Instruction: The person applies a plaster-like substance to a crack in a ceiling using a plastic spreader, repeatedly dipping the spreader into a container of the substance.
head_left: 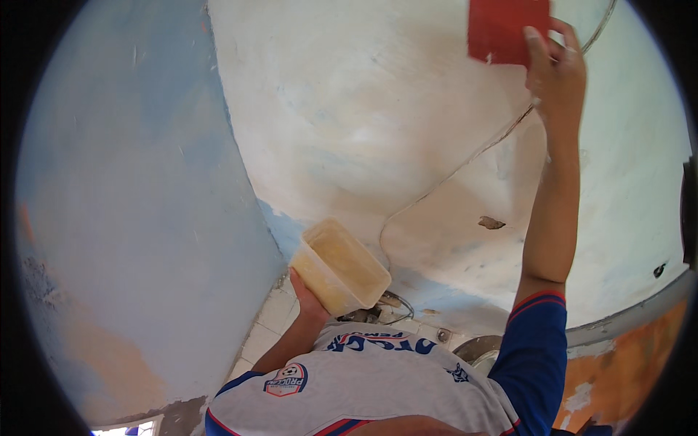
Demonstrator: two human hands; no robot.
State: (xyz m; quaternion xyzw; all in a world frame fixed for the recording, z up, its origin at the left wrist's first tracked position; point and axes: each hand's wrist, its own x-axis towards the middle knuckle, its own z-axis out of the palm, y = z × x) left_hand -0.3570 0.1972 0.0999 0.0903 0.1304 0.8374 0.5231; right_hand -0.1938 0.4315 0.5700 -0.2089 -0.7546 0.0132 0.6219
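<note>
My right hand is raised high at the upper right, its thumb and fingers closed on a flat red scraper. The scraper lies close to the pale wall; whether it touches cannot be told. Low in front of my body, my left hand grips the side of a rectangular, cream-coloured plastic tub. The tub is tilted, and a pale yellowish coating shows on its inside.
A thin cable runs diagonally along the wall. Below it is a small hole in the surface. A blue-grey wall meets it at a corner on the left. White floor tiles and a round metal basin lie below.
</note>
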